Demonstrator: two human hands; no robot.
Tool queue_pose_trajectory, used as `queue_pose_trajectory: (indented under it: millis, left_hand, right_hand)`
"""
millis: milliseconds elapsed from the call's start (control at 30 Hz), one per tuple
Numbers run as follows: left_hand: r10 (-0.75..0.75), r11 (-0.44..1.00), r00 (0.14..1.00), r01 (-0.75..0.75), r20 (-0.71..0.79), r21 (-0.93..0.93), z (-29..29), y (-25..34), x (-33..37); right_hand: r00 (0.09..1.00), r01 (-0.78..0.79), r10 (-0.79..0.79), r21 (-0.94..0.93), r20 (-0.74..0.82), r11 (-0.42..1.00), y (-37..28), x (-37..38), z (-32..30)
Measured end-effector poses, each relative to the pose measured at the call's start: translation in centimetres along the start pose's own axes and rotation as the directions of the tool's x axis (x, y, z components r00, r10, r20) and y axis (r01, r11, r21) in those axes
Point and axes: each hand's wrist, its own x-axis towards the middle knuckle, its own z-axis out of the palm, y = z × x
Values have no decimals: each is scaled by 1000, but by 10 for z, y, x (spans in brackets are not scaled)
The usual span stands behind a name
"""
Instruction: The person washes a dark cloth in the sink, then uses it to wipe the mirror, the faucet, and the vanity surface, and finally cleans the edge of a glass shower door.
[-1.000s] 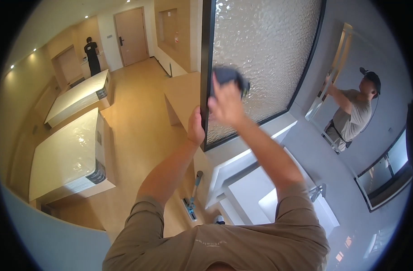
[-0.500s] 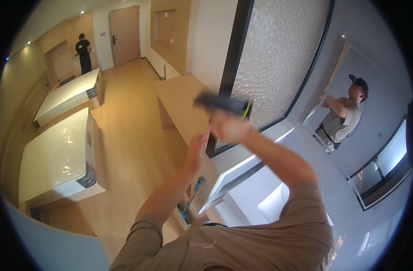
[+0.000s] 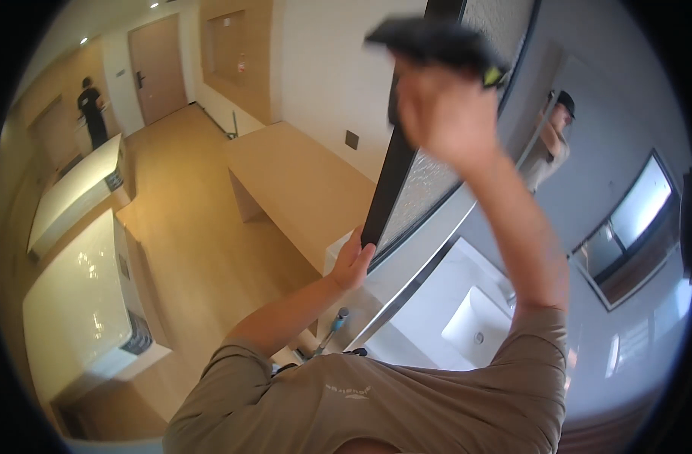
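Starting at the far left, a person in dark clothes (image 3: 89,113) is standing by a long white tabletop (image 3: 74,193), well apart from my work, and a second white tabletop (image 3: 77,303) is sitting nearer me. Between them and the wall the wooden floor (image 3: 183,227) is running toward a door (image 3: 157,68). A wooden tabletop (image 3: 297,185) is jutting out from the wall just left of the panel.

My left hand (image 3: 353,261) is bracing the dark frame (image 3: 391,174) of the frosted glass panel (image 3: 429,189); its grip is wrapping the frame's lower edge, fingers curled loosely around it. That hand is staying on the frame as it was a second ago, only lower along it.

My right hand (image 3: 444,113) is lifting high, its grip closing tight on a dark cloth (image 3: 429,38) with a small yellow tag. A second ago the cloth was pressing on the glass at mid-height; now it is riding up near the panel's top edge, so I judge the wiping is moving up to the upper part of the glass, with the lower part already covered.

Below the panel a white sink (image 3: 474,321) is lying in its counter. To the right, a mirror is showing a person in a cap (image 3: 554,140), and a window (image 3: 641,208) is glowing beyond.
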Motion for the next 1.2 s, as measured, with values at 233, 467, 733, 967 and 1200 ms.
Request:
queue_pose_trajectory:
  millis: [233,467,733,967,1200]
  left_hand:
    - [30,993,996,-20,85,-116,-21,15,6]
    - [157,881,840,-356,519,311,-56,-15,10]
    - [-81,399,602,-711,795,579,-79,-13,24]
    - [-134,428,596,-686,792,589,-70,-27,23]
    - [-103,465,622,-660,776,591,-71,-5,33]
  right_hand:
    - [973,-203,174,-197,-153,959,-42,-38,22]
    - [873,-423,461,-226,160,878,-154,-199,79]
    - [814,-537,581,-377,2,755,-74,-24,20]
    - [932,-358,272,-497,-239,791,-38,20,20]
    - [675,-646,685,-229,275,728,-170,-210,87]
